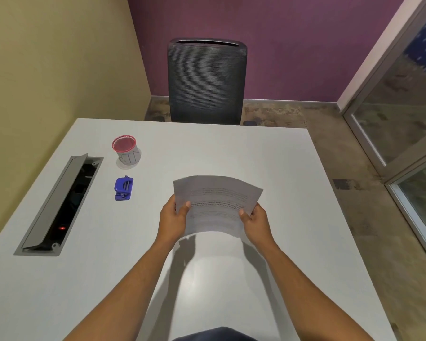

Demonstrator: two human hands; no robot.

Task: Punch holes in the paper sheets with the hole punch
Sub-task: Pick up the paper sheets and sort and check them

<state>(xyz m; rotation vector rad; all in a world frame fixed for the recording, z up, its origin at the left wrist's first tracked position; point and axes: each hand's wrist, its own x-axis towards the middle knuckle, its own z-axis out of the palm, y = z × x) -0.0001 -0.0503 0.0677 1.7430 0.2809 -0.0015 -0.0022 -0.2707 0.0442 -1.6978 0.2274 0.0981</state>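
Note:
Both hands hold printed paper sheets (217, 198) lifted above the white table (268, 163), the paper bowed upward in the middle. My left hand (172, 219) grips the left edge with the thumb on top. My right hand (255, 221) grips the right edge the same way. A blue hole punch (123, 188) rests on the table to the left of the paper, apart from both hands.
A red-rimmed mesh cup (126, 150) stands behind the punch. An open cable tray (64, 205) with its grey lid raised is set into the table's left side. A dark mesh office chair (206, 82) stands past the far edge. A glass partition (408, 124) runs along the right.

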